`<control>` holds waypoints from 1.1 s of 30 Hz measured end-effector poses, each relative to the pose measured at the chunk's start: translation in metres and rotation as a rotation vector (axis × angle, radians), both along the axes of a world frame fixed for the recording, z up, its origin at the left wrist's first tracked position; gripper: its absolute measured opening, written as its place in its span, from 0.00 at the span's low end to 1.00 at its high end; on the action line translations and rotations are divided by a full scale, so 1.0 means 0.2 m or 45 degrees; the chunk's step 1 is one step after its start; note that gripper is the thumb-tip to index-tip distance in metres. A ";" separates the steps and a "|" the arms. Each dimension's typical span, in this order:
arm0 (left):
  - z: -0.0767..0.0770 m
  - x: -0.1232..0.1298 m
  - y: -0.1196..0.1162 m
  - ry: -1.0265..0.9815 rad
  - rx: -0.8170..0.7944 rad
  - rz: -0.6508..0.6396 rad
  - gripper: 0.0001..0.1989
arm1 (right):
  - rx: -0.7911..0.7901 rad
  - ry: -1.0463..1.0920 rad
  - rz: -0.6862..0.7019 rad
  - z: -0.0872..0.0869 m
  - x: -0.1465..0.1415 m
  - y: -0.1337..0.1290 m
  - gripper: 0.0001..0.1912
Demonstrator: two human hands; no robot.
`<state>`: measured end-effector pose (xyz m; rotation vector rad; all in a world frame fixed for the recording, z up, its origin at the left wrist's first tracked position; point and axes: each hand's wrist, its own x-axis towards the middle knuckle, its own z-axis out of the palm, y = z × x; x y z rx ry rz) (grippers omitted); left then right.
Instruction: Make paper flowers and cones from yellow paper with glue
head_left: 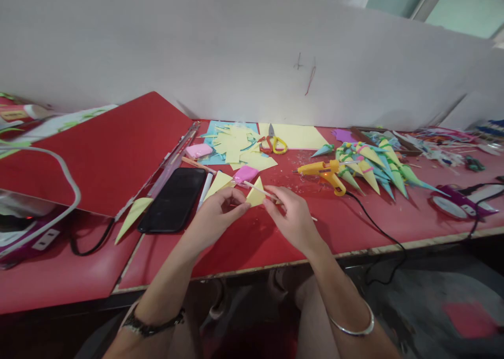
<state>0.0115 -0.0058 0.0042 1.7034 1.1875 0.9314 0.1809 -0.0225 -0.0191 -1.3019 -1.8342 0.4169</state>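
Observation:
A small yellow paper piece (256,192) is between my two hands, above the red tabletop (244,243). My left hand (220,212) pinches its left corner between thumb and finger. At its right side, my right hand (293,214) has its fingers closed on a thin pale stick (260,189), which lies across the paper. Just behind them is a pink piece (246,174). More yellow paper (220,183) lies behind my left hand. Whether my right fingertips also touch the paper is hard to tell.
A yellow glue gun (325,174) with a black cord lies right of my hands, before a pile of coloured paper cones (368,165). Scissors (271,138) and yellow scraps (234,141) lie behind. A black phone (173,199) is at the left.

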 end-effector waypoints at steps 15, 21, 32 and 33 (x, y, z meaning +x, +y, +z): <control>0.00 0.02 -0.01 -0.257 0.023 -0.007 0.07 | -0.022 0.110 0.134 0.04 0.00 -0.01 0.08; -0.01 0.05 -0.02 -0.188 0.100 -0.021 0.06 | -0.010 0.254 0.164 0.06 -0.01 -0.02 0.09; 0.00 0.03 -0.02 0.081 0.098 -0.097 0.13 | 0.008 0.430 0.086 0.05 -0.02 -0.03 0.08; 0.00 0.03 -0.02 0.080 0.071 -0.123 0.12 | 0.012 0.423 0.093 0.05 -0.02 -0.03 0.08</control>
